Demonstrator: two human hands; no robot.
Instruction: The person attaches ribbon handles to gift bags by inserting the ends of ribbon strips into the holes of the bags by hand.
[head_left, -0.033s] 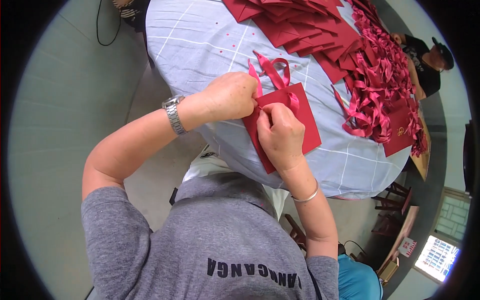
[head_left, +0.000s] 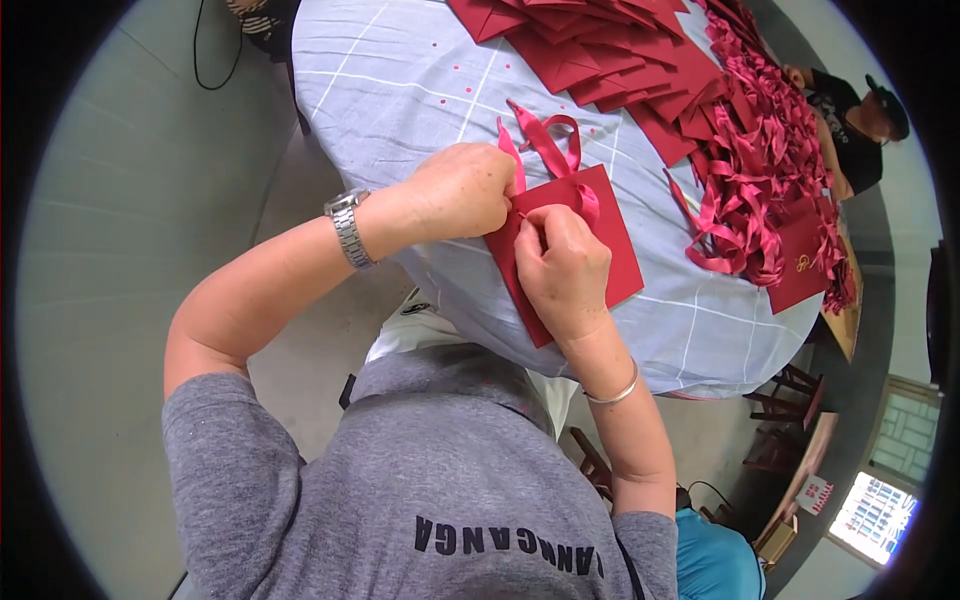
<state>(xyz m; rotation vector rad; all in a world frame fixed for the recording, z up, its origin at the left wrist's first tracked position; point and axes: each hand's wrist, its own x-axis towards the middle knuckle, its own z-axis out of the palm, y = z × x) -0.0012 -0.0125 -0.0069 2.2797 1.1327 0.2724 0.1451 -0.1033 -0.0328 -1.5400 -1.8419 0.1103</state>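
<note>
A flat dark red paper bag (head_left: pixel 622 255) lies at the table's near edge, under both my hands. A pink-red ribbon (head_left: pixel 562 150) loops over its far edge onto the cloth. My left hand (head_left: pixel 462 192), with a watch on its wrist, is closed at the bag's left far corner, and a ribbon strip comes out of its fingers. Over the bag's middle, my right hand (head_left: pixel 562 262) pinches a small red end close to the left fingertips. It looks like part of the ribbon, though the fingers mostly hide it.
A heap of red paper bags (head_left: pixel 610 60) covers the far part of the round table's checked cloth (head_left: pixel 370 90). Right of it lies a tangle of ribboned bags (head_left: pixel 750 160). A person in a black cap (head_left: pixel 850 125) sits beyond. Wooden stools (head_left: pixel 790 395) stand at the right.
</note>
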